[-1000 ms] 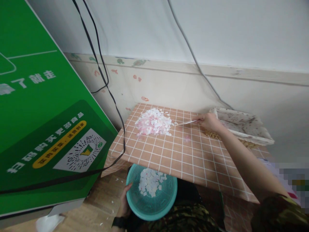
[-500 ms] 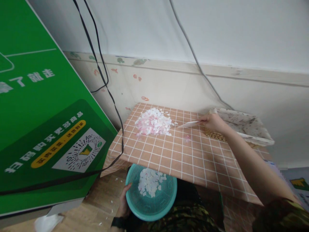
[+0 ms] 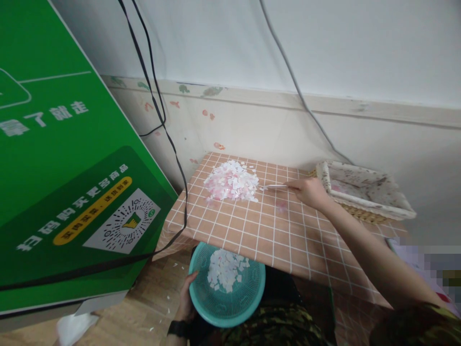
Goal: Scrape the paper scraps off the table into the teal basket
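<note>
My left hand (image 3: 186, 297) grips the left rim of a teal plastic colander (image 3: 231, 318), held below the table's front edge. Inside the colander lies a heap of small white paper pieces (image 3: 225, 269). Over the table, my right hand (image 3: 310, 191) is closed on a thin, flat white card (image 3: 275, 186), seen nearly edge-on. Its far end points left, at the right side of a pile of white and pink paper bits (image 3: 232, 181). A few loose bits lie by that end; whether the card touches them I cannot tell.
The table wears a brown checked cloth (image 3: 266, 235). A cloth-lined wicker basket (image 3: 376, 211) stands at its back right. On the left rises a green panel (image 3: 43, 158) with a black cable (image 3: 176, 154) hanging before it. A white bag (image 3: 75, 329) and paper scraps lie on the floor.
My right hand has shifted slightly and turned the card from a slanting face to nearly edge-on. The view has swung a little to the left. My left hand still holds the colander.
</note>
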{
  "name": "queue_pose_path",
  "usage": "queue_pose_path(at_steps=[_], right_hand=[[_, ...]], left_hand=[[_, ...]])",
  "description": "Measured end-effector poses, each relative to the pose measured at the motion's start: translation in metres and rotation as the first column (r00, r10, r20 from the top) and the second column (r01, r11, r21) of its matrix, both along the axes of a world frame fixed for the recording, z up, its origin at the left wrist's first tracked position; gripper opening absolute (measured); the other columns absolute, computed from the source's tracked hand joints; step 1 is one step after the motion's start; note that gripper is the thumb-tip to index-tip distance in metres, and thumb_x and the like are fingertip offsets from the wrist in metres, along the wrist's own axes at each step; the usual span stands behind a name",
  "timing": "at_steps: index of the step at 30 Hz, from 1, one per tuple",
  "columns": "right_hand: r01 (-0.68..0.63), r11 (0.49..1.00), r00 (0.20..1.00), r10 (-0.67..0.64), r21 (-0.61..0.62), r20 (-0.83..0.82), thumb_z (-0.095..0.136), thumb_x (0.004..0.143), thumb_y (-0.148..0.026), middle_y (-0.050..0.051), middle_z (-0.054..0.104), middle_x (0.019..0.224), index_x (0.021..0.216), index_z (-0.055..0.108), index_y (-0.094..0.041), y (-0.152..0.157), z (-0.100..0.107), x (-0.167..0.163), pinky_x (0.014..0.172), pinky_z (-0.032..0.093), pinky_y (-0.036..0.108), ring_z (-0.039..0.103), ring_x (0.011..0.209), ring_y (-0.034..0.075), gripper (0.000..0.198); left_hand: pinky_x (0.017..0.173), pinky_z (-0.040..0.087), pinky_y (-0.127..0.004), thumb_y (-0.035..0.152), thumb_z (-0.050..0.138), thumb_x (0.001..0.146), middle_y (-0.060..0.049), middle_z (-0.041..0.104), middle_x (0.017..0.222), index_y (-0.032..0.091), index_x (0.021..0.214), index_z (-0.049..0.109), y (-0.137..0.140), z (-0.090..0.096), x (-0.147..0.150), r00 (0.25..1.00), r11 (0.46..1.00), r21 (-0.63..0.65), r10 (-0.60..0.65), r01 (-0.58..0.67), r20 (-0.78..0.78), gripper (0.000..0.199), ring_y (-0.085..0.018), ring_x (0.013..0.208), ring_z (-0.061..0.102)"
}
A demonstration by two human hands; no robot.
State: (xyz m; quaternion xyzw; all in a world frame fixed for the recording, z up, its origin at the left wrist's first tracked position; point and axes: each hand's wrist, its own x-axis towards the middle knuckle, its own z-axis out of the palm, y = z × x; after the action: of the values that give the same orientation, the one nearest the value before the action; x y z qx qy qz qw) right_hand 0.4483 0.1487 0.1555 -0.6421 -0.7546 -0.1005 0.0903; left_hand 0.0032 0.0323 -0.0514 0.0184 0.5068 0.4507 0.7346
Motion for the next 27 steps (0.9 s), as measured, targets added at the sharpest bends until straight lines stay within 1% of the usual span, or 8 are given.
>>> queue_pose_path(at_steps=[5, 8, 12, 15, 17, 21, 25, 27], right_hand=[[0.026, 1.0, 1.0, -0.026, 0.012, -0.001, 0.048, 0.084, -0.024, 0.004, 0.074, 0.082, 0.101, 0.073, -0.025, -0.011, 0.007, 0.001, 0.059, 0.041, 0.025, 0.066, 0.067, 0.018, 0.031], [0.048, 0.999, 0.997, -0.049, 0.021, 0.064, 0.046, 0.083, -0.02, 0.005, 0.074, 0.084, 0.104, 0.071, -0.024, -0.016, 0.011, -0.007, 0.059, 0.04, 0.026, 0.065, 0.069, 0.018, 0.034], [-0.027, 0.999, 0.985, 0.032, -0.033, 0.167, 0.043, 0.079, -0.013, 0.005, 0.073, 0.087, 0.109, 0.068, -0.023, -0.032, 0.015, -0.028, 0.055, 0.037, 0.025, 0.064, 0.067, 0.016, 0.041], [-0.101, 0.994, 0.979, 0.108, -0.05, 0.175, 0.043, 0.08, -0.014, 0.004, 0.073, 0.087, 0.112, 0.066, -0.022, -0.047, 0.017, -0.042, 0.052, 0.035, 0.025, 0.063, 0.065, 0.015, 0.04], [-0.096, 0.995, 0.982, 0.097, -0.019, 0.16, 0.043, 0.082, -0.015, 0.005, 0.073, 0.087, 0.114, 0.065, -0.022, -0.057, 0.018, -0.047, 0.052, 0.036, 0.025, 0.063, 0.064, 0.015, 0.039], [0.067, 0.989, 0.996, -0.075, 0.134, 0.054, 0.042, 0.087, -0.023, 0.007, 0.073, 0.083, 0.117, 0.064, -0.019, -0.074, 0.025, -0.054, 0.052, 0.039, 0.026, 0.064, 0.063, 0.017, 0.038], [0.361, 0.903, 0.931, -0.331, 0.235, -0.156, 0.043, 0.087, -0.033, 0.009, 0.072, 0.072, 0.116, 0.066, -0.018, -0.093, 0.026, -0.076, 0.05, 0.042, 0.029, 0.065, 0.057, 0.021, 0.039], [0.436, 0.868, 0.888, -0.372, 0.238, -0.272, 0.042, 0.088, -0.035, 0.008, 0.071, 0.069, 0.118, 0.064, -0.021, -0.101, 0.017, -0.094, 0.05, 0.044, 0.03, 0.065, 0.056, 0.022, 0.04]], left_hand=[[0.089, 0.049, -0.045, 0.028, 0.068, 0.066, -0.01, 0.077, 0.084, 0.013, 0.081, 0.073, 0.001, 0.005, 0.002, 1.0, 1.0, -0.015, -0.01, 0.01, 0.017, 0.022, -0.031, 0.091, 0.069], [0.088, 0.05, -0.046, 0.028, 0.069, 0.064, -0.009, 0.077, 0.082, 0.013, 0.08, 0.073, 0.001, 0.008, 0.003, 1.0, 1.0, -0.026, -0.006, 0.006, -0.011, 0.023, -0.032, 0.087, 0.07], [0.088, 0.05, -0.045, 0.029, 0.07, 0.064, -0.009, 0.076, 0.074, 0.013, 0.078, 0.073, 0.0, 0.011, 0.004, 1.0, 0.999, -0.032, -0.014, 0.014, 0.001, 0.023, -0.032, 0.091, 0.069], [0.085, 0.051, -0.043, 0.03, 0.07, 0.063, -0.009, 0.076, 0.076, 0.012, 0.078, 0.073, 0.0, 0.01, 0.003, 1.0, 0.999, -0.039, -0.01, 0.01, -0.012, 0.023, -0.031, 0.085, 0.069], [0.082, 0.052, -0.043, 0.031, 0.071, 0.063, -0.01, 0.076, 0.08, 0.012, 0.08, 0.073, 0.0, 0.008, 0.001, 1.0, 0.999, -0.037, -0.021, 0.02, -0.01, 0.026, -0.03, 0.081, 0.07], [0.08, 0.052, -0.043, 0.033, 0.071, 0.062, -0.01, 0.076, 0.081, 0.011, 0.082, 0.073, 0.0, 0.005, 0.0, 0.999, 0.999, -0.027, -0.033, 0.033, -0.014, 0.03, -0.031, 0.079, 0.07], [0.08, 0.052, -0.044, 0.032, 0.07, 0.061, -0.009, 0.076, 0.077, 0.011, 0.081, 0.074, 0.0, 0.009, 0.001, 0.999, 0.999, -0.032, -0.024, 0.022, -0.04, 0.029, -0.031, 0.079, 0.07], [0.081, 0.051, -0.043, 0.03, 0.071, 0.061, -0.009, 0.076, 0.08, 0.011, 0.081, 0.074, 0.0, 0.01, 0.001, 0.999, 0.999, -0.035, -0.016, 0.015, -0.032, 0.028, -0.03, 0.079, 0.07]])
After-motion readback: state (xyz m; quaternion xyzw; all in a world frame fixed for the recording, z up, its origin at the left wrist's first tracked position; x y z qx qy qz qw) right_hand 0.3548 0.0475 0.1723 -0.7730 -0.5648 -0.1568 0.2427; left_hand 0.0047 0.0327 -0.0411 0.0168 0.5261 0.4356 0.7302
